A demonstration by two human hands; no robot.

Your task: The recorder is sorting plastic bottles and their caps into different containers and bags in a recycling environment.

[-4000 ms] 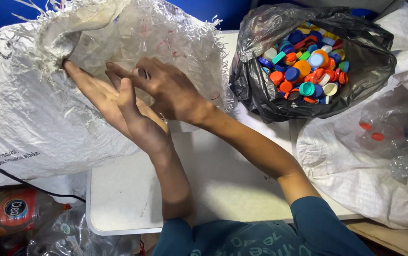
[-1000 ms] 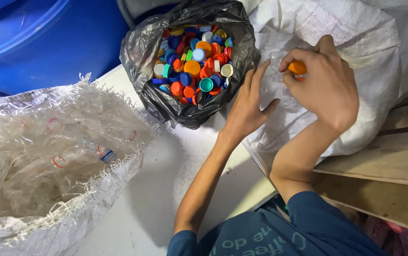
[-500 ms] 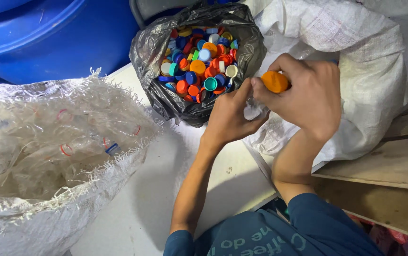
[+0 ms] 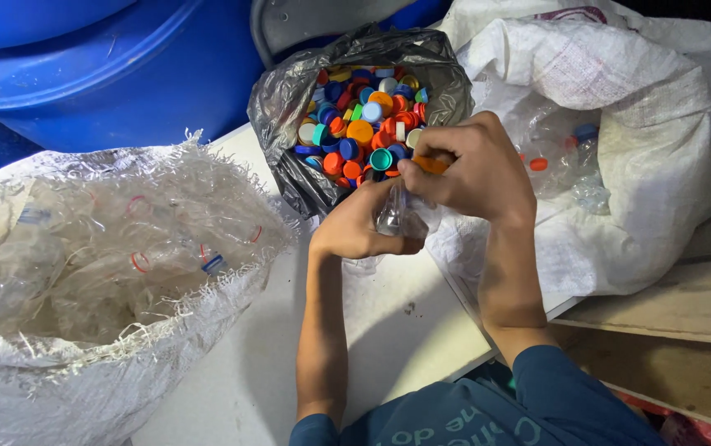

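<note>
The left hand (image 4: 364,231) is wrapped around the neck end of a clear crumpled plastic bottle (image 4: 393,216), grip closed on it, holding it up just above the white worktop (image 4: 388,330). The right hand (image 4: 475,169) sits on top, thumb and fingers pinched tight on the bottle's orange screw cap (image 4: 431,165), which shows only as a sliver between the fingertips. Both hands hover right at the near edge of the black plastic bag of mixed coloured bottle caps (image 4: 364,124) — red, blue, orange, teal and white ones heaped together.

To the right lies a white woven sack (image 4: 620,165) with capped clear bottles showing through its side; to the left, a frayed white woven sack (image 4: 108,272) is filled with clear bottles that look capless, some with coloured neck rings. Blue plastic drums (image 4: 124,74) stand behind.

As a judgement: the step in hand looks like unscrewing the cap. It should go best if the left hand grips the stiff neck rather than the soft body, so the bottle does not twist and buckle with the cap, while the right hand turns with a firm pinch around the cap's ribbed rim. Keeping the pair low and close over the black bag's mouth means a freed cap falls among the others rather than skittering off the worktop
</note>
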